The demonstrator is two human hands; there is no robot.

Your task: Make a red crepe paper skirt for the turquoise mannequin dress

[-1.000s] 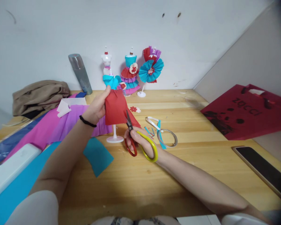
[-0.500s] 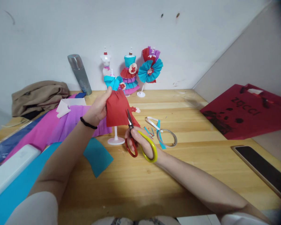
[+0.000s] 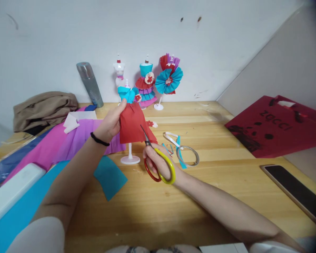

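Note:
My left hand [image 3: 113, 121] grips a small dress form at its waist, the thumb pressed near the top of its red crepe paper skirt [image 3: 131, 123]. A blue paper top [image 3: 127, 94] with a little flower covers the form above, and its white stand [image 3: 130, 160] rests on the table. In my right hand [image 3: 158, 158] are scissors [image 3: 164, 172] with one red and one yellow handle loop. Their blades lie over the skirt's lower right part. Part of the skirt hem reaches down to my right fingers; whether they hold it too I cannot tell.
Behind stand dressed forms [image 3: 146, 84] and a grey spray can [image 3: 90, 84]. A tape roll [image 3: 196, 158] and paper scraps lie right of centre, a blue paper piece [image 3: 110, 177] in front. Farther right are a red bag [image 3: 276, 126] and a phone [image 3: 295, 189]. Purple paper [image 3: 91, 131] spreads left.
The scissors have turned slightly, their blades tilting more to the left and drawing closer together. My left hand holds the dress form in nearly the same place.

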